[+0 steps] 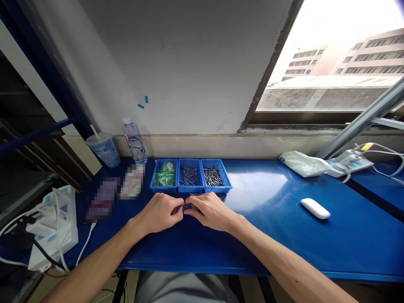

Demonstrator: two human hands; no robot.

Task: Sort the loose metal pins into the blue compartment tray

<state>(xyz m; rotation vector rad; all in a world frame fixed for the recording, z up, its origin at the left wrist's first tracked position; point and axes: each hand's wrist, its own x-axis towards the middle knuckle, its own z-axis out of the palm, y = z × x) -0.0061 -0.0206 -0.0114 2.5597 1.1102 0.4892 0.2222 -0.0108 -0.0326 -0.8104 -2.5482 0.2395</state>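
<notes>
My left hand [164, 211] and my right hand [208, 210] meet just in front of three blue bins, fingertips nearly touching. Both are closed in a pinch, and a small thin piece shows between them, too small to name. The left bin [163, 190] holds green-and-clear plastic packets [166, 173]. In the middle bin [191, 189] lie loose thin metal pins or screws [189, 175]. Shorter metal pieces [213, 176] fill much of the right bin [227, 185]. A few thin metal pieces [221, 196] lie on the table behind my right hand, which partly hides them.
On the blue table [252, 235], a water bottle [135, 143] and a lidded cup [105, 150] stand back left. Power strips [58, 227] with cables lie at the left. A white case [315, 208] and a plastic packet [303, 164] lie right. A metal bar [362, 120] slants at far right.
</notes>
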